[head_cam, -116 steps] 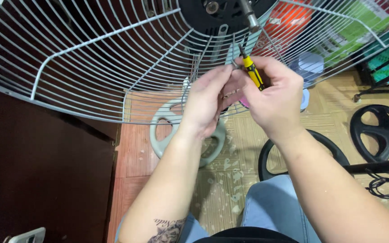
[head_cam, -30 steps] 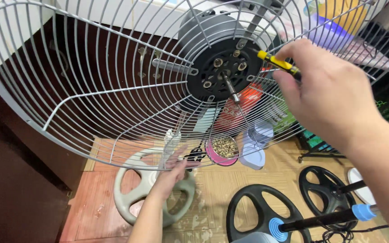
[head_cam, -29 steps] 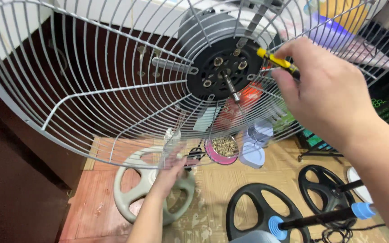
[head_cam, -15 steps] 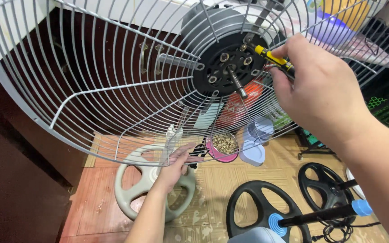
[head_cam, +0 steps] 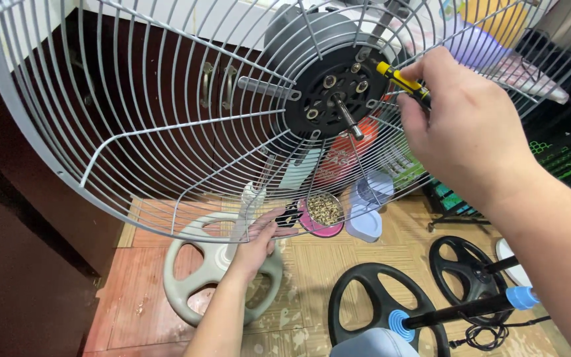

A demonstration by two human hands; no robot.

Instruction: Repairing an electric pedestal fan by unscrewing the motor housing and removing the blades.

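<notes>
A large grey wire fan guard (head_cam: 133, 125) fills the upper view, with a black motor hub (head_cam: 335, 92) and a steel shaft at its centre. My right hand (head_cam: 460, 129) grips a yellow and black screwdriver (head_cam: 401, 80), whose tip sits at the hub's upper right. Below the guard, my left hand (head_cam: 262, 238) reaches down with its fingers spread near a pink dish of screws (head_cam: 323, 213) on the floor. It holds nothing that I can see.
A grey round fan base (head_cam: 196, 281) lies on the floor under my left forearm. Two black round bases (head_cam: 365, 297) (head_cam: 467, 264) with a blue-tipped pole (head_cam: 470, 307) lie at the right. A pale lilac container (head_cam: 365, 211) stands beside the dish. Dark wooden furniture stands at the left.
The guard has shifted right and up in view. My left hand left the screwdriver and dropped to the floor by the pink dish. My right hand stays at the hub.
</notes>
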